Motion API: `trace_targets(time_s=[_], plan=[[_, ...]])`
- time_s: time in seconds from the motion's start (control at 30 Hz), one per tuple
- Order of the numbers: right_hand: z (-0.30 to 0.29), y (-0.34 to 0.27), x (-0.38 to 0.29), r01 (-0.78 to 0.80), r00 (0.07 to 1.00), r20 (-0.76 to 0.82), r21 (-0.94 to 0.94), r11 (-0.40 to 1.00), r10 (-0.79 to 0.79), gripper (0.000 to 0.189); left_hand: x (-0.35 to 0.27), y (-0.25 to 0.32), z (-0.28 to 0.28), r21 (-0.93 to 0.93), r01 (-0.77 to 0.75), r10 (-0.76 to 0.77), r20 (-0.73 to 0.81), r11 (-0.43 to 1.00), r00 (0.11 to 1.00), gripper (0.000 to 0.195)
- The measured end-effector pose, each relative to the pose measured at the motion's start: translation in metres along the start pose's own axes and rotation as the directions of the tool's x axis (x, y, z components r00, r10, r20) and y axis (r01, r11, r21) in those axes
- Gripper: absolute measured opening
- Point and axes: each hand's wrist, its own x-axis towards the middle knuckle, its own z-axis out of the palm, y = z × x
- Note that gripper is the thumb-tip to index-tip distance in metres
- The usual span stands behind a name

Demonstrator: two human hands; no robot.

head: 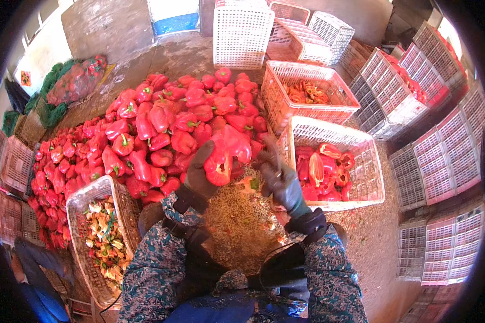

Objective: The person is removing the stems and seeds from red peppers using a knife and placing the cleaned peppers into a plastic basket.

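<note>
My left hand (198, 175), in a dark glove, grips a cut red bell pepper (219, 167) with a hole at its near end. Another red pepper piece overlaps it on the right. Beside it, my right hand (281, 181), also gloved, is blurred, its fingers around something thin that I cannot make out. Under both hands lie many seeds and a few scraps on the floor. A large heap of whole red bell peppers (157, 121) spreads ahead and to the left. At the right, a white plastic crate (378, 169) holds cored red peppers (327, 173).
A crate of pale cores and green stems (70, 214) stands at left. An orange-red crate (311, 108) holds pepper scraps. Stacked crates (436, 169) line the right side, others (242, 36) stand at the back. Another person's legs (44, 270) show at lower left.
</note>
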Motion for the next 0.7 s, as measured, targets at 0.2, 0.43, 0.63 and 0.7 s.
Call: trace_targets(time_s=[0.2,0.43,0.63,0.7], plan=[[-0.029,0.013,0.012,-0.019,0.993,0.115,0.258,0.966,-0.011,0.050,-0.003,-0.003,0.016,0.807,-0.074,-0.047,0.125,0.586,0.991,0.096],[-0.016,-0.016,0.005,-0.153,0.983,0.140,0.246,0.957,0.122,0.044,-0.007,-0.018,0.016,0.751,-0.075,0.026,0.077,0.656,0.997,0.105],[-0.022,-0.022,0.002,-0.119,0.992,0.049,0.096,0.988,0.114,0.041,-0.007,-0.024,0.007,0.344,0.333,-0.359,0.014,0.878,0.933,0.077],[-0.022,-0.022,0.002,-0.074,0.997,0.013,0.040,0.996,0.074,0.037,-0.004,-0.018,-0.003,0.371,0.165,-0.167,-0.026,0.914,0.986,0.069]])
